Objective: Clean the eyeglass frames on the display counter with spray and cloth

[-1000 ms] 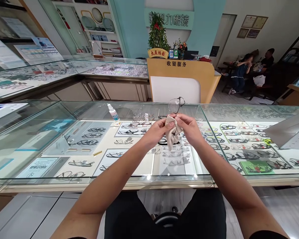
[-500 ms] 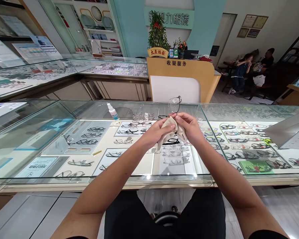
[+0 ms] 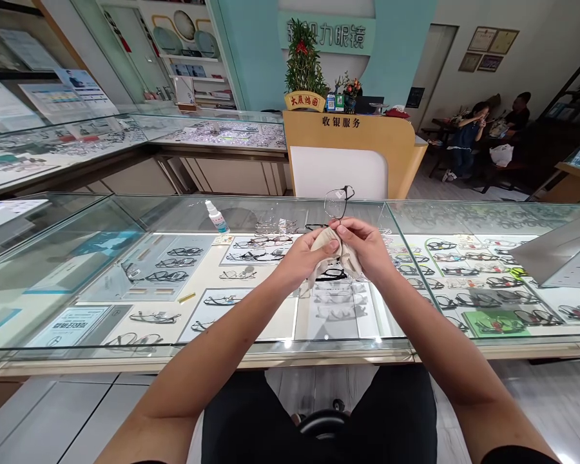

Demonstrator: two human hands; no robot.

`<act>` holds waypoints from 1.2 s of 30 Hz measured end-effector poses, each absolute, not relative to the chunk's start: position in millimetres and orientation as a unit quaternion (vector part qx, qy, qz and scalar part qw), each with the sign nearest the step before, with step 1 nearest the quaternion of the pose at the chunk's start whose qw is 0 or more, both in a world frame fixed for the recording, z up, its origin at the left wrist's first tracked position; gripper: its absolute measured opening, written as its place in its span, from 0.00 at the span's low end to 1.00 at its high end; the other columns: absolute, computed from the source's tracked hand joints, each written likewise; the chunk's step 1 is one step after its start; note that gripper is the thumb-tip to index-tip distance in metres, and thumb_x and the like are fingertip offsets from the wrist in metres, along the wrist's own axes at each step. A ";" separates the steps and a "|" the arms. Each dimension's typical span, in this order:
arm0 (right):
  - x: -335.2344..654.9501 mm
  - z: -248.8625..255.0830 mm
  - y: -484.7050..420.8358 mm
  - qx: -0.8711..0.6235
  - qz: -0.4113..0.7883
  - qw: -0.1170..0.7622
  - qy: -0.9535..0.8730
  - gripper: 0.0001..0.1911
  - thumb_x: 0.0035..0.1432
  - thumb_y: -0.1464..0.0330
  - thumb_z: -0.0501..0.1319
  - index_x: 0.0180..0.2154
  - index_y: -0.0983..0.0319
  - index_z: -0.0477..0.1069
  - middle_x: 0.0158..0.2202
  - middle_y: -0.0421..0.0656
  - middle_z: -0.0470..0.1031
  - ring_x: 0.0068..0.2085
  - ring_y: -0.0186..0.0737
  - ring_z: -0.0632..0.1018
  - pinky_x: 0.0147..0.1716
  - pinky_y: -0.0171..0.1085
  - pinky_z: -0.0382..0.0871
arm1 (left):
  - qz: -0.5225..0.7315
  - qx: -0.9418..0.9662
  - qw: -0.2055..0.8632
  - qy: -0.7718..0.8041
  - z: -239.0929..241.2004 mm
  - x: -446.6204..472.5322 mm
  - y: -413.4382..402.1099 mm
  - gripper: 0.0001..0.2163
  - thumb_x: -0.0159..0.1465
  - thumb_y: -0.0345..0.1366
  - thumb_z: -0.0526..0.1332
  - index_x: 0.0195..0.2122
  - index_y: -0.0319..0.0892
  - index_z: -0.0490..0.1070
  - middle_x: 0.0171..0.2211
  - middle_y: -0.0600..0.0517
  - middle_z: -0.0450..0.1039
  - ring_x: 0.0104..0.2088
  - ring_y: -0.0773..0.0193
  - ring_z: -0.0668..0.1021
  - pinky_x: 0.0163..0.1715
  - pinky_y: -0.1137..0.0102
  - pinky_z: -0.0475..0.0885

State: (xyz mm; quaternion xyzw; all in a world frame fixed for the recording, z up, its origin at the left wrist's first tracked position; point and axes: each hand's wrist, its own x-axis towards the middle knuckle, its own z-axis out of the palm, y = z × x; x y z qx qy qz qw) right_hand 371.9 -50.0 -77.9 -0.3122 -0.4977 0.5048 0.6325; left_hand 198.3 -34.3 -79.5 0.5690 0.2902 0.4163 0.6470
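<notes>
Above the glass counter, both hands are close together around a pair of eyeglasses [image 3: 336, 203] with a thin dark frame. One lens with a small white label stands up past the fingertips; the rest is hidden by fingers and cloth. My left hand [image 3: 310, 255] is closed on a pale cleaning cloth [image 3: 325, 259], its thumb pressing the cloth over the lower part of the glasses. My right hand [image 3: 367, 246] pinches the glasses near the middle of the frame, with part of the cloth hanging below its fingers.
A white spray bottle [image 3: 216, 218] stands on the glass counter [image 3: 265, 351] to the left. Many eyeglass frames lie inside the case. A standing sign [image 3: 568, 251] is at right. Beyond are a wooden cashier desk [image 3: 338, 135] and two seated people [image 3: 466, 138].
The upright lens and frame have turned slightly in the fingers, and the cloth has shifted a little. Both hands keep their hold in about the same place.
</notes>
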 end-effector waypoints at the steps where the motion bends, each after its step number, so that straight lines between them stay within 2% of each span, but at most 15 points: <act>1: 371.9 -78.1 -49.6 -0.313 0.497 0.635 -0.501 0.19 0.49 0.50 0.83 0.35 0.55 0.86 0.46 0.43 0.85 0.49 0.45 0.81 0.52 0.44 0.78 | 0.422 0.566 0.644 0.294 -79.4 199.0 -35.2 0.31 0.53 0.58 0.82 0.46 0.41 0.75 0.33 0.55 0.74 0.31 0.67 0.73 0.32 0.72 0.65; 5: 373.7 -77.6 -48.3 -0.311 0.470 0.644 -0.518 0.18 0.51 0.50 0.82 0.35 0.55 0.87 0.44 0.43 0.82 0.48 0.43 0.79 0.50 0.43 0.77 | 0.431 0.578 0.624 0.301 -75.6 200.0 -39.7 0.31 0.55 0.59 0.81 0.44 0.42 0.72 0.33 0.56 0.73 0.32 0.68 0.72 0.32 0.72 0.66; 8: 376.9 -75.8 -48.0 -0.313 0.474 0.642 -0.515 0.17 0.51 0.50 0.82 0.35 0.55 0.87 0.44 0.43 0.81 0.46 0.43 0.79 0.48 0.42 0.77 | 0.428 0.595 0.604 0.315 -71.9 198.2 -41.1 0.29 0.57 0.59 0.80 0.43 0.43 0.71 0.32 0.57 0.71 0.29 0.69 0.69 0.28 0.72 0.61; 11: 379.6 -73.5 -48.9 -0.313 0.504 0.626 -0.507 0.16 0.51 0.51 0.82 0.35 0.54 0.88 0.45 0.42 0.82 0.46 0.42 0.80 0.46 0.41 0.76 | 0.415 0.612 0.593 0.320 -70.2 194.5 -37.9 0.28 0.58 0.62 0.78 0.37 0.43 0.70 0.29 0.57 0.67 0.27 0.69 0.65 0.26 0.71 0.57; 14: 380.2 -72.5 -50.2 -0.310 0.523 0.603 -0.517 0.16 0.52 0.51 0.82 0.36 0.54 0.88 0.48 0.43 0.84 0.50 0.44 0.81 0.48 0.41 0.77 | 0.418 0.631 0.579 0.304 -69.9 191.0 -32.5 0.29 0.59 0.64 0.76 0.33 0.41 0.70 0.29 0.55 0.67 0.30 0.68 0.68 0.30 0.71 0.61; 19: 378.0 -73.6 -50.8 -0.310 0.520 0.600 -0.524 0.17 0.51 0.50 0.82 0.35 0.54 0.88 0.45 0.42 0.84 0.46 0.43 0.80 0.49 0.42 0.76 | 0.401 0.637 0.595 0.281 -72.8 189.0 -26.9 0.29 0.57 0.63 0.78 0.41 0.40 0.80 0.33 0.52 0.73 0.34 0.64 0.72 0.34 0.70 0.65; 22: 377.5 -74.0 -50.9 -0.303 0.506 0.606 -0.533 0.15 0.51 0.52 0.83 0.35 0.53 0.89 0.43 0.41 0.81 0.44 0.41 0.79 0.48 0.41 0.75 | 0.390 0.626 0.622 0.263 -76.5 189.4 -24.7 0.28 0.55 0.60 0.80 0.41 0.41 0.82 0.36 0.51 0.76 0.37 0.63 0.75 0.38 0.69 0.69; 30: 373.7 -75.5 -51.0 -0.307 0.493 0.621 -0.526 0.16 0.50 0.51 0.83 0.35 0.54 0.90 0.42 0.42 0.80 0.45 0.42 0.77 0.48 0.42 0.75 | 0.381 0.565 0.686 0.255 -78.0 192.2 -27.3 0.30 0.50 0.51 0.85 0.48 0.41 0.79 0.37 0.53 0.77 0.35 0.65 0.76 0.37 0.71 0.68; 36: 371.4 -77.3 -50.6 -0.309 0.514 0.622 -0.503 0.16 0.48 0.52 0.83 0.36 0.54 0.90 0.43 0.42 0.81 0.48 0.44 0.79 0.51 0.44 0.75 | 0.372 0.602 0.659 0.255 -76.2 194.5 -33.0 0.28 0.55 0.55 0.82 0.44 0.39 0.78 0.31 0.55 0.73 0.30 0.69 0.71 0.30 0.72 0.63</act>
